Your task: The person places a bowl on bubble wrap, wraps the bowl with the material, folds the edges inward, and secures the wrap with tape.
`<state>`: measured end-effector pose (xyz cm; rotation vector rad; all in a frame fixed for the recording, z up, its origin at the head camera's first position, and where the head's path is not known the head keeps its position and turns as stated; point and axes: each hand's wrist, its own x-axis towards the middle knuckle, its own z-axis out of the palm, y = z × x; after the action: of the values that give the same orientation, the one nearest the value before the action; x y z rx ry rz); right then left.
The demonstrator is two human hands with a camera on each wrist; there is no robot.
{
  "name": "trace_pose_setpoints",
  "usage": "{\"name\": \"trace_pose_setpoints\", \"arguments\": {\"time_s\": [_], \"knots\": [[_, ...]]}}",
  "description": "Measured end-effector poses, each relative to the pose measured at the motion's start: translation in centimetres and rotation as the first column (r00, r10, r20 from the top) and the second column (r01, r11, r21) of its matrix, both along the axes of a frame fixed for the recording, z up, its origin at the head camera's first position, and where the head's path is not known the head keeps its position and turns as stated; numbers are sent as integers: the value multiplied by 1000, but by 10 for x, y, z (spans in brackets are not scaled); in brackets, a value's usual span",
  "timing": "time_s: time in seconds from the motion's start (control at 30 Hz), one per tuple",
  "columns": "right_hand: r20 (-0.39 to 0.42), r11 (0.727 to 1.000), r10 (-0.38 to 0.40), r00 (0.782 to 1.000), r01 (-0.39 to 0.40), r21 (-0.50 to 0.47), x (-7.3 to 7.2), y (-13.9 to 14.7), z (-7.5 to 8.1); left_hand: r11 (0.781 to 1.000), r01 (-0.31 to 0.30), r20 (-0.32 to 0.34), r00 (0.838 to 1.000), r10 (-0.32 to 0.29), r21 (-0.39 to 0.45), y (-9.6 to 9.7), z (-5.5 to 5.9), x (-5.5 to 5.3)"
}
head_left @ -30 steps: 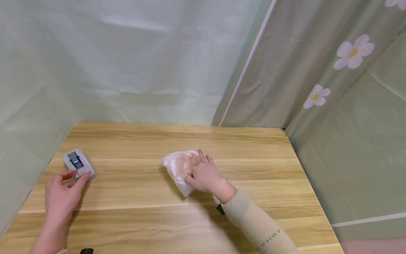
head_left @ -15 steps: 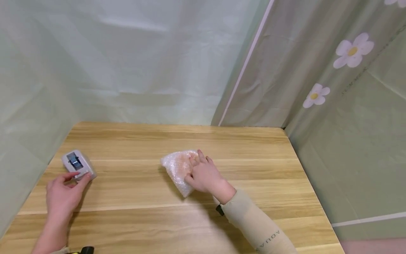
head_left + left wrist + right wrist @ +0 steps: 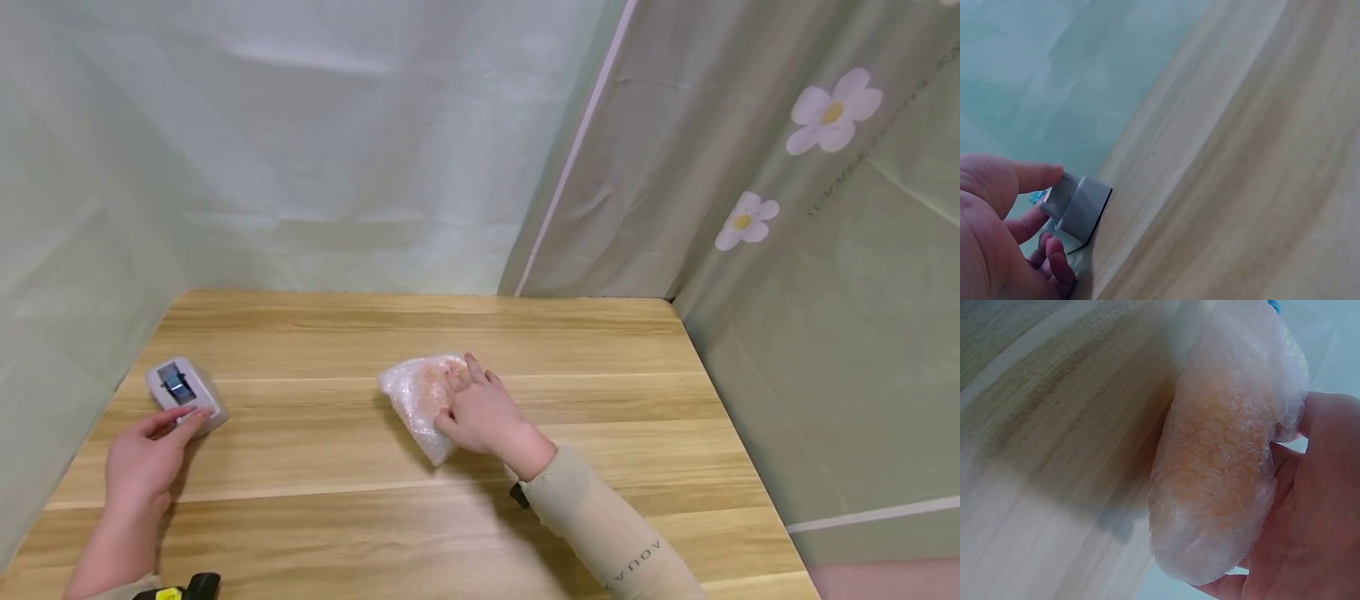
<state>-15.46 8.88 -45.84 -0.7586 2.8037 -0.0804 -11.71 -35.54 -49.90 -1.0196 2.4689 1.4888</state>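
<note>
A small grey tape dispenser point(image 3: 182, 387) point(image 3: 1082, 206) lies near the left edge of the wooden table point(image 3: 615, 392). My left hand point(image 3: 180, 418) point(image 3: 1038, 197) pinches its near end between thumb and fingers. At mid-table lies a bundle wrapped in bubble wrap point(image 3: 415, 392) point(image 3: 1222, 469), with something orange-pink showing through. My right hand point(image 3: 459, 398) point(image 3: 1310, 506) lies over its right side. Its fingers rest on top and the thumb sits at the near edge, cupping the bundle against the table.
Pale green sheeting point(image 3: 300, 150) hangs close behind and to the left of the table. A green flowered curtain point(image 3: 787, 183) closes the right side. A black and yellow object point(image 3: 183, 586) shows at the bottom edge by my left forearm.
My left fingers have closed in on the near end of the tape dispenser. My right hand and the bundle have stayed still.
</note>
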Motion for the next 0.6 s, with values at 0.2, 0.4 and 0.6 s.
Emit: {"name": "trace_pose_setpoints", "arguments": {"time_s": [0.2,0.4,0.6], "knots": [[0,1000,3,1000,-3,-5,0,-1,1,995,-80,-24,996,81,54,2,-1,-4],[-2,1000,2,1000,-2,-2,0,-1,1,990,-115,-24,993,117,85,7,-1,-5],[8,1000,-4,1000,4,-3,0,-1,0,990,-103,4,995,103,99,8,2,-5]]}}
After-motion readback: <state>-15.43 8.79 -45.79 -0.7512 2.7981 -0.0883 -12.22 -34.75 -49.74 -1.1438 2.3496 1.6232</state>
